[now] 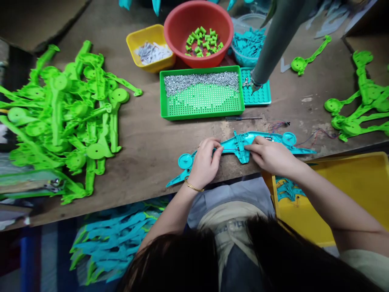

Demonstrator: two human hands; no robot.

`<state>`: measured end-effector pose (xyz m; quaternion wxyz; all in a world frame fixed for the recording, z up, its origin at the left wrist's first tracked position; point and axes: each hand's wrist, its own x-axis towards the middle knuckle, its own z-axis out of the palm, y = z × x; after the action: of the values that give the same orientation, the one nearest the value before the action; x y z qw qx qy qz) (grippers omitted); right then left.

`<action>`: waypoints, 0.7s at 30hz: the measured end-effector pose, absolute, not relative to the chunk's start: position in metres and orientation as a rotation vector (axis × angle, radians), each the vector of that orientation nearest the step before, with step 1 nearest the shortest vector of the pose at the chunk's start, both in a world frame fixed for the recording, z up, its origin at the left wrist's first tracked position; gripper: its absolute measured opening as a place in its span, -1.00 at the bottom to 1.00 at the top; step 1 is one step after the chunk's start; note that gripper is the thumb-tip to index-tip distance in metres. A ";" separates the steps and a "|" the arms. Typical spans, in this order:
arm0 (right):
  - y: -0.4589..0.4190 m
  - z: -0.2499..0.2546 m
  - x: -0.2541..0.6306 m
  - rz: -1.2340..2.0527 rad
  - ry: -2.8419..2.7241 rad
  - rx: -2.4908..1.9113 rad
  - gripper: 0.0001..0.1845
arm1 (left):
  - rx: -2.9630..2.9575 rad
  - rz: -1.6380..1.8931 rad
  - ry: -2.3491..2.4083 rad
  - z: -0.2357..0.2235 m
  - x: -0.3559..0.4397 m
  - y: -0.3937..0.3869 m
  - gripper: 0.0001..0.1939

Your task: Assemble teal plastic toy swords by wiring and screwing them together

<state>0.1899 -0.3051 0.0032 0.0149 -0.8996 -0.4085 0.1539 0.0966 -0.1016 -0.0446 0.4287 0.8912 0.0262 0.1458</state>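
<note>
A long teal plastic toy shell [240, 145] lies flat near the front edge of the wooden table [152, 138], with thin red and blue wires [279, 125] at its right end. My left hand [205, 162], with a gold bangle at the wrist, has its fingers curled and pressed on the shell's left half. On the shell's middle rests my right hand [272, 156], fingers pinched down onto it.
A heap of green plastic shells [63, 117] fills the left. Behind the teal shell lie a screwdriver [243, 118], a green tray of screws [202, 95], a small teal tray [258, 95], a red bowl [199, 32] and a yellow tub [150, 46]. A yellow crate [343, 190] stands at the right.
</note>
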 end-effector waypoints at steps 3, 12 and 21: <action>-0.302 0.005 0.189 0.497 -1.333 -2.829 -0.64 | 2.200 0.375 0.089 -0.044 0.097 -0.101 -0.89; -0.292 0.008 0.193 -0.250 -1.538 -2.821 -0.73 | 2.216 0.291 0.103 -0.042 0.096 -0.096 -0.86; -0.349 -0.015 0.175 -0.446 -0.697 -2.864 -0.16 | 2.097 0.494 0.353 -0.051 0.094 -0.097 -0.78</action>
<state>0.1752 -0.3492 -0.0155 0.0800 -0.9576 -0.2331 -0.1490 0.0939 -0.0968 -0.0512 0.4612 0.8523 0.1435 0.2007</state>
